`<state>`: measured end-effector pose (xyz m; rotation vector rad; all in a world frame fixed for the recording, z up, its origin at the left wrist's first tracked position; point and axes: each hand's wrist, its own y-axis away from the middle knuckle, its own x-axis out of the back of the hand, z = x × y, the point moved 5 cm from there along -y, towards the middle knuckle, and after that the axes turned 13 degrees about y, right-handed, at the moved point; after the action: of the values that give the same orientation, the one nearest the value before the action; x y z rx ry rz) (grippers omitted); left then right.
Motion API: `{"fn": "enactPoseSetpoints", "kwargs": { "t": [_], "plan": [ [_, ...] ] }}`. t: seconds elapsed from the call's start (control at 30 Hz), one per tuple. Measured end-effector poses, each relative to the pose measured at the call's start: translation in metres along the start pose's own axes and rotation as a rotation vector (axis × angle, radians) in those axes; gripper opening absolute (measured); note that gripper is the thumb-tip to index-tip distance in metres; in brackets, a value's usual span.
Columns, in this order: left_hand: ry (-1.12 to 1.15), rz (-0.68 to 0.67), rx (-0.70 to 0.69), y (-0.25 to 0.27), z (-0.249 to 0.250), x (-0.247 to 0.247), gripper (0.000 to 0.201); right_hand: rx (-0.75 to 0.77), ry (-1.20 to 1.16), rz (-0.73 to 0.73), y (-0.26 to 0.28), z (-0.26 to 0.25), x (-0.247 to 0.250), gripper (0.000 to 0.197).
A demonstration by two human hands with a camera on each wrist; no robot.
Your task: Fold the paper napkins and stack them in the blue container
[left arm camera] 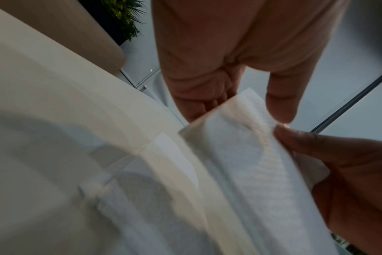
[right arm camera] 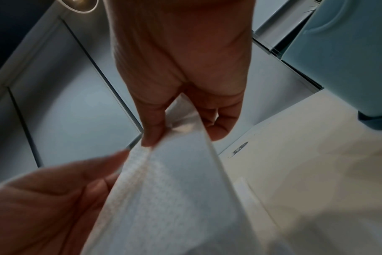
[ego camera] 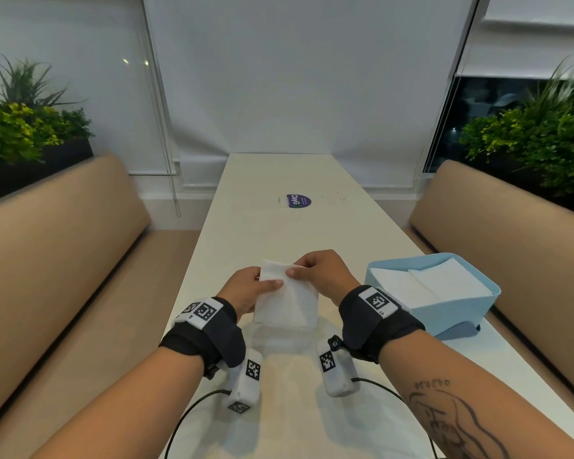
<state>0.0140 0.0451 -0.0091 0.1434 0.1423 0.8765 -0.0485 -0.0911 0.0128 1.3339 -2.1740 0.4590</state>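
Napkin (ego camera: 285, 293): white, embossed paper, partly folded, held up over the near middle of the table (ego camera: 279, 226), between both hands; can't tell if its bottom edge touches the tabletop.
Left hand (ego camera: 246, 288): pinches the napkin's left edge, thumb on the side facing the person, fingers behind.
Right hand (ego camera: 322, 273): pinches the top right corner between thumb and curled fingers; the right wrist view shows the paper running up between thumb and fingers.
Hands together: close, thumbs nearly meet on the paper.
Blue container (ego camera: 444, 313): light blue tub on the table, just right of the right wrist, near the table's right edge.
In the container: flat white folded napkins (ego camera: 444, 283), lying side by side, filling it near the rim.
Sticker (ego camera: 297, 201): round, purple, on the tabletop further out, well apart from the hands.
Wrists: black bands with white marker blocks, cables trailing toward the person.
Sides: tan benches (ego camera: 63, 243) along both sides of the table, green plants (ego camera: 20, 127) behind them.
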Motion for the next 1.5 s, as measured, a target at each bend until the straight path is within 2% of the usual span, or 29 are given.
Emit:
{"fn": "enactPoseSetpoints", "kwargs": {
  "t": [0.07,0.13,0.2,0.3,0.4,0.5,0.73,0.83,0.93,1.0,1.1,1.17,1.27,1.33,1.4,1.5],
  "plan": [
    [0.016,0.062,-0.052,-0.002,0.005,0.001,0.024,0.02,0.025,-0.006,0.001,-0.001,-0.002,0.011],
    [-0.036,0.122,-0.123,-0.005,0.01,0.001,0.013,0.04,0.057,-0.014,0.003,-0.003,-0.004,0.008],
    [-0.082,0.148,-0.167,-0.005,0.012,0.001,0.008,0.047,0.052,-0.017,0.004,-0.005,-0.005,0.014],
    [-0.122,0.149,-0.184,-0.003,0.012,0.0,0.01,0.047,0.022,-0.007,0.004,-0.007,-0.004,0.025],
    [-0.096,0.135,-0.179,-0.002,0.013,-0.001,0.01,0.063,0.023,0.013,0.002,-0.009,-0.005,0.02],
    [-0.087,0.148,-0.197,-0.002,0.017,-0.003,0.02,0.08,0.044,0.027,0.002,-0.011,-0.004,0.02],
    [-0.093,0.199,-0.268,0.001,0.028,-0.008,0.026,0.122,0.187,0.019,0.006,-0.007,0.011,0.018],
    [-0.018,0.227,-0.278,0.002,0.034,-0.009,0.028,0.075,0.143,0.015,0.008,0.002,0.027,0.017],
    [0.062,0.251,-0.286,0.001,0.038,-0.012,0.028,0.018,-0.005,0.029,0.014,0.012,0.036,0.016],
    [0.138,0.268,-0.281,0.001,0.041,-0.016,0.03,-0.004,-0.09,-0.015,0.018,0.013,0.035,0.018],
    [0.164,0.27,-0.288,-0.001,0.048,-0.026,0.025,-0.014,-0.14,-0.064,0.023,0.012,0.038,0.008],
    [0.121,0.246,-0.286,-0.005,0.055,-0.036,0.016,-0.025,-0.184,-0.013,0.026,0.013,0.051,0.005],
    [0.113,0.137,-0.205,-0.01,0.06,-0.06,0.043,-0.049,-0.227,0.1,0.027,0.018,0.082,0.019],
    [0.129,0.086,-0.177,-0.009,0.065,-0.078,0.054,-0.07,-0.225,0.158,0.026,0.024,0.106,0.02],
    [0.153,0.081,-0.195,-0.008,0.07,-0.096,0.052,-0.093,-0.188,0.225,0.026,0.033,0.128,0.015],
    [0.108,0.107,-0.267,-0.01,0.075,-0.123,0.045,-0.165,-0.105,0.358,0.028,0.051,0.158,0.025]
  ]
}}
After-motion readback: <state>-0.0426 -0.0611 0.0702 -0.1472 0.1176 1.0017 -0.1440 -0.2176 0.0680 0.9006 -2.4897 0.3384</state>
